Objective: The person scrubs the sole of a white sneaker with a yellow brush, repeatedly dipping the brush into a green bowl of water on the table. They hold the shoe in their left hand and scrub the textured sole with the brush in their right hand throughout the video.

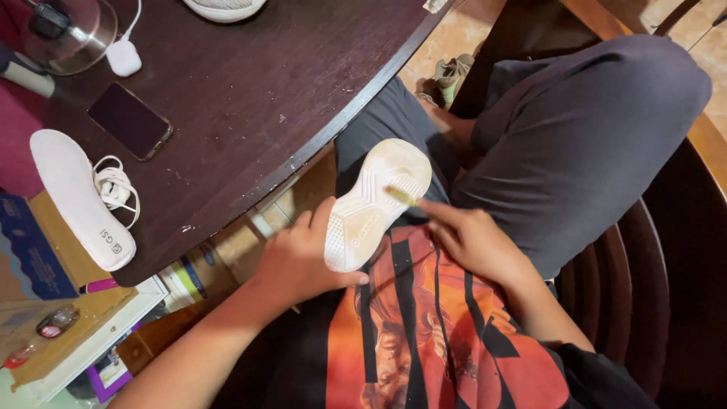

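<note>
The left hand [299, 261] is clamped on a white shoe [375, 204], sole up, over the lap. The right hand [473, 238] pinches a small brush [401, 195] against the sole (bristles blurred). On the dark counter [250, 83] lie an insole [79, 197], laces [115, 185] and a phone [129, 121].

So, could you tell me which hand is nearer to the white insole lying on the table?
Left. The left hand grips the shoe just right of the insole; the right hand is farther right, beyond the shoe.
</note>
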